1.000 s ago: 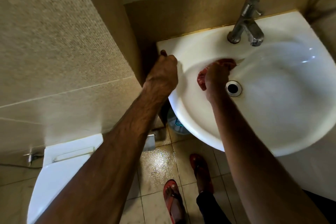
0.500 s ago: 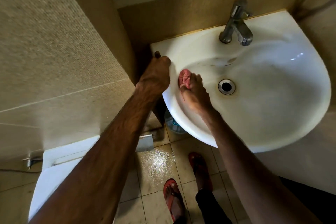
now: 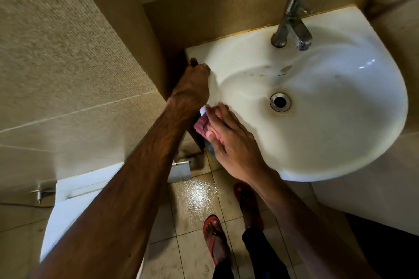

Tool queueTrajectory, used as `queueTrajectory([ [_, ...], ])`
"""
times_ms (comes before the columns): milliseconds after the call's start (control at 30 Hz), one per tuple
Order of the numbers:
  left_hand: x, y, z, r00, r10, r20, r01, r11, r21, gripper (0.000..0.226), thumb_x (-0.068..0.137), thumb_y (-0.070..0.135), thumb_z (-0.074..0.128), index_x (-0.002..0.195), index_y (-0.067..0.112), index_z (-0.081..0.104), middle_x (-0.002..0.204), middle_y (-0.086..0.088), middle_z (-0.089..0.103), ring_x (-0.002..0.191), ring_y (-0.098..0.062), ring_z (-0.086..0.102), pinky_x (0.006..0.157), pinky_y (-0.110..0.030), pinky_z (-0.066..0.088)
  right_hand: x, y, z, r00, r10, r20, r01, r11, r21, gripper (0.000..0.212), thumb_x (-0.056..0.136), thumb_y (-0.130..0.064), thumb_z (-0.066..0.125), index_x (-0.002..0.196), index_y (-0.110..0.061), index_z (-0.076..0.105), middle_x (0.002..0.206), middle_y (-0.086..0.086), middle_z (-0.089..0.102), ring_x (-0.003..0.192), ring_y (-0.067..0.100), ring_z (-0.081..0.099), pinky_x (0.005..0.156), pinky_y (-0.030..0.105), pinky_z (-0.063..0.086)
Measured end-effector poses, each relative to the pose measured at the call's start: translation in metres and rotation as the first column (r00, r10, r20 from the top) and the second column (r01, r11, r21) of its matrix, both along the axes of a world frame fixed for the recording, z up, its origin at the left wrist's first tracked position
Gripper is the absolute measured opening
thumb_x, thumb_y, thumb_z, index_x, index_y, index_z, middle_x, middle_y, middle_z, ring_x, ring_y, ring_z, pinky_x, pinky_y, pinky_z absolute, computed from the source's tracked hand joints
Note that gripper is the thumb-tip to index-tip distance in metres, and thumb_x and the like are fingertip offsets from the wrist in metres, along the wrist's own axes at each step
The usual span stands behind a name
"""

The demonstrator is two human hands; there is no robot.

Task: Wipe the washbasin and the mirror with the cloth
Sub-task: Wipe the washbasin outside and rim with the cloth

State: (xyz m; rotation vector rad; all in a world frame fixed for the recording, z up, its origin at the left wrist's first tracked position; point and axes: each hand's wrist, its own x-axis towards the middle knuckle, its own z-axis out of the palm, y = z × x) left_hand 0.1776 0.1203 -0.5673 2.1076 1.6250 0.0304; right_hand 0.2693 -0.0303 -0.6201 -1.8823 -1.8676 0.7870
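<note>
While left hand [image 3: 192,90] clamped basin [image 3: 328,133] rim at left, fingers curled, right hand [image 3: 229,140] pressed cloth [image 3: 201,125] flat, fingers straight. Cloth likely soft, limp; best bunched under palm.

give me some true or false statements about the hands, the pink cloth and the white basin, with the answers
1. The right hand presses the pink cloth on the front-left rim of the white ceramic washbasin. True.
2. The left hand holds the chrome tap. False: it grips the basin's left edge, apart from the tap.
3. Water runs from the tap. False: no stream shows.
4. The round metal drain is uncovered. True.
5. The person wears red sandals. True.
</note>
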Motion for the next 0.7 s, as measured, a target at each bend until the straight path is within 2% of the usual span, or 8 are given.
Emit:
queueTrajectory([
  [100,0.0,-0.004,0.002,0.999,-0.015,-0.036,0.015,1.0,-0.007,0.065,0.092,-0.008,0.053,0.152,0.013,0.036,0.15,-0.013,0.04,0.138,-0.03,0.042,0.111,-0.033,0.039,-0.01,0.017,-0.005,0.999,-0.041,0.01,0.041,0.998,0.054,0.063,0.104,-0.025,0.056,0.163,-0.026,0.033,0.175,0.012,0.015,0.161,0.033,0.018,0.125,0.05,0.036],
  [167,0.001,-0.004,0.002,0.997,-0.027,-0.068,0.027,1.0,0.003,0.064,0.094,-0.006,0.051,0.152,0.013,0.036,0.151,-0.014,0.041,0.137,-0.031,0.042,0.111,-0.035,0.04,-0.012,0.012,-0.009,0.999,-0.031,0.037,0.028,0.996,0.086,0.067,0.101,-0.023,0.061,0.162,-0.025,0.033,0.174,0.015,0.015,0.161,0.033,0.019,0.125,0.047,0.036],
  [300,0.005,-0.005,-0.005,0.982,-0.075,-0.176,0.083,0.996,0.038,0.062,0.096,0.002,0.05,0.154,0.012,0.031,0.153,-0.018,0.038,0.134,-0.036,0.046,0.107,-0.04,0.044,0.004,-0.018,-0.011,0.997,0.059,0.056,-0.064,0.993,0.099,0.079,0.097,-0.024,0.066,0.165,-0.032,0.026,0.176,0.006,0.009,0.162,0.026,0.013,0.118,0.053,0.045],
  [367,0.005,-0.007,-0.012,0.971,-0.083,-0.222,0.096,0.994,0.046,0.069,0.094,0.004,0.05,0.157,0.011,0.022,0.158,-0.02,0.03,0.136,-0.038,0.044,0.105,-0.042,0.046,0.018,-0.036,-0.01,0.991,0.114,0.064,-0.118,0.99,0.078,0.084,0.094,-0.023,0.068,0.165,-0.035,0.024,0.176,0.0,0.008,0.163,0.02,0.011,0.12,0.052,0.042],
  [467,0.004,-0.014,-0.021,0.971,-0.063,-0.232,0.081,0.994,0.067,0.075,0.093,0.001,0.048,0.158,0.013,0.014,0.166,-0.018,0.008,0.14,-0.039,0.041,0.104,-0.043,0.047,0.044,-0.063,-0.007,0.98,0.177,0.093,-0.184,0.98,0.081,0.089,0.091,-0.022,0.072,0.165,-0.033,0.023,0.175,-0.003,0.015,0.162,0.014,0.016,0.122,0.048,0.04],
  [533,0.003,-0.018,-0.026,0.971,-0.053,-0.232,0.077,0.993,0.094,0.075,0.094,0.002,0.048,0.159,0.014,0.011,0.167,-0.015,0.002,0.142,-0.038,0.041,0.104,-0.042,0.048,0.063,-0.078,-0.004,0.974,0.188,0.126,-0.199,0.976,0.087,0.081,0.095,-0.032,0.066,0.165,-0.031,0.026,0.173,-0.004,0.023,0.159,0.012,0.024,0.121,0.046,0.042],
  [600,0.003,-0.02,-0.027,0.972,-0.042,-0.233,0.069,0.992,0.11,0.074,0.096,0.004,0.048,0.159,0.015,0.011,0.168,-0.013,0.002,0.144,-0.036,0.037,0.105,-0.042,0.048,0.079,-0.09,0.001,0.972,0.171,0.163,-0.186,0.979,0.088,0.068,0.102,-0.046,0.051,0.164,-0.03,0.03,0.169,-0.005,0.033,0.155,0.011,0.034,0.118,0.045,0.045],
  [700,0.005,-0.02,-0.026,0.974,-0.034,-0.226,0.062,0.991,0.12,0.074,0.096,0.003,0.048,0.159,0.014,0.012,0.167,-0.013,0.003,0.146,-0.036,0.036,0.106,-0.043,0.048,0.092,-0.095,0.009,0.967,0.152,0.205,-0.159,0.987,0.015,0.063,0.106,-0.061,0.033,0.164,-0.036,0.027,0.167,-0.011,0.036,0.154,0.007,0.035,0.117,0.043,0.045],
])
